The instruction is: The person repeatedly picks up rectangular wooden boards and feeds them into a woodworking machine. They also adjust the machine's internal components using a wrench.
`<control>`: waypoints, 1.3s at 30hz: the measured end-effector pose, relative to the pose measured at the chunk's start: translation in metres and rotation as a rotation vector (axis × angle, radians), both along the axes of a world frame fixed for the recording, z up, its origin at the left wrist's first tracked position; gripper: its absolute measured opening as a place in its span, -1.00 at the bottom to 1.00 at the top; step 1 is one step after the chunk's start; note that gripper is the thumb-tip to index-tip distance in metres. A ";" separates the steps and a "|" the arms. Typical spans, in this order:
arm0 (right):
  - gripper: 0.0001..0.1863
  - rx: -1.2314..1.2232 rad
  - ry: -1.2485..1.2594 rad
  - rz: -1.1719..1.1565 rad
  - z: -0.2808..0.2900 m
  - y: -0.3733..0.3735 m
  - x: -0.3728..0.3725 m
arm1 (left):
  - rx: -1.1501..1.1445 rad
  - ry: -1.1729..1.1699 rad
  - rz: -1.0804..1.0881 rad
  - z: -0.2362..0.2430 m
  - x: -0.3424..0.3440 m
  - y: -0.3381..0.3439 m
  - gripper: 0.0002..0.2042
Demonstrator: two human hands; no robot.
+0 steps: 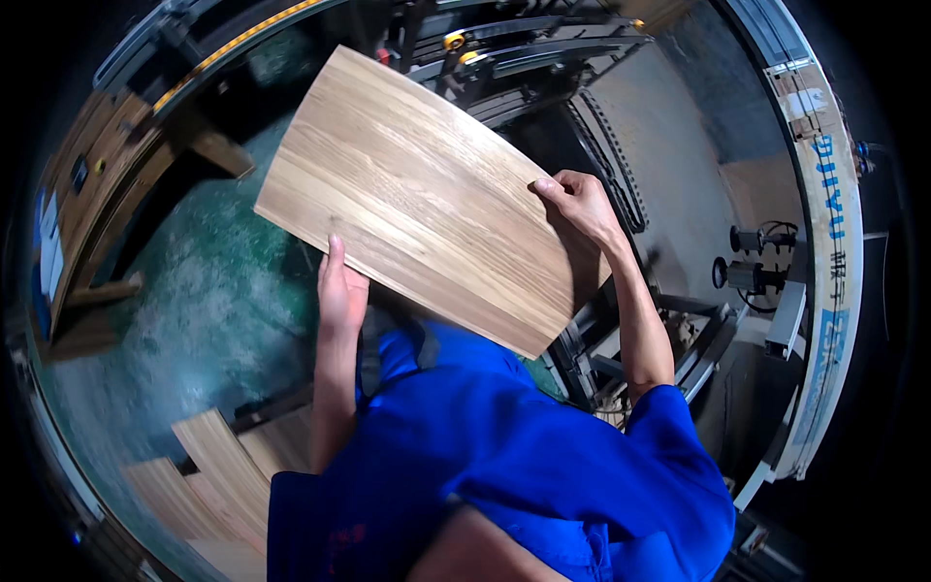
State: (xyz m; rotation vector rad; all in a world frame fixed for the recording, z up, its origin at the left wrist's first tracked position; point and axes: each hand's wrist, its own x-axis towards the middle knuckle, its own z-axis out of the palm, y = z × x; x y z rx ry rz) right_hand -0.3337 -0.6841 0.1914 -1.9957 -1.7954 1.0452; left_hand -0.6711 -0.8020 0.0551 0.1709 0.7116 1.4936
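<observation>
A broad wooden board [417, 199] with light and brown grain is held up in front of me, slanting from upper left to lower right. My left hand [341, 286] supports its near edge, thumb against the edge and the other fingers partly hidden underneath. On the far right edge, my right hand [579, 206] pinches the board, with the thumb on the top face and the remaining fingers curled at the rim. The board's underside is out of sight.
Machinery with dark rails and yellow rollers [456, 41] stands beyond the board. To the left is a wooden bench [107, 194]; stacked wooden boards [218, 456] lie at lower left. A pale machine beam [824, 242] curves down the right, near black cylindrical fittings [747, 274]. The floor [194, 291] is green.
</observation>
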 end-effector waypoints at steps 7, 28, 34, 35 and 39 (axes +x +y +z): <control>-0.46 0.034 0.021 -0.246 -0.021 0.114 0.033 | -0.003 0.098 -0.206 0.024 -0.011 0.201 -0.46; -0.23 -0.047 0.026 -0.490 -0.181 0.547 0.232 | -0.101 0.844 -0.626 -0.107 0.147 0.735 -0.34; -0.34 0.111 0.038 -0.459 -0.180 0.629 0.286 | -0.226 0.551 -0.756 -0.100 0.198 0.821 -0.41; -0.39 0.173 0.007 -0.472 -0.167 0.631 0.292 | -0.208 0.471 -0.762 -0.097 0.209 0.829 -0.39; -0.32 0.392 -0.268 -0.687 -0.131 0.589 0.277 | -0.207 0.377 -0.726 -0.091 0.210 0.839 -0.40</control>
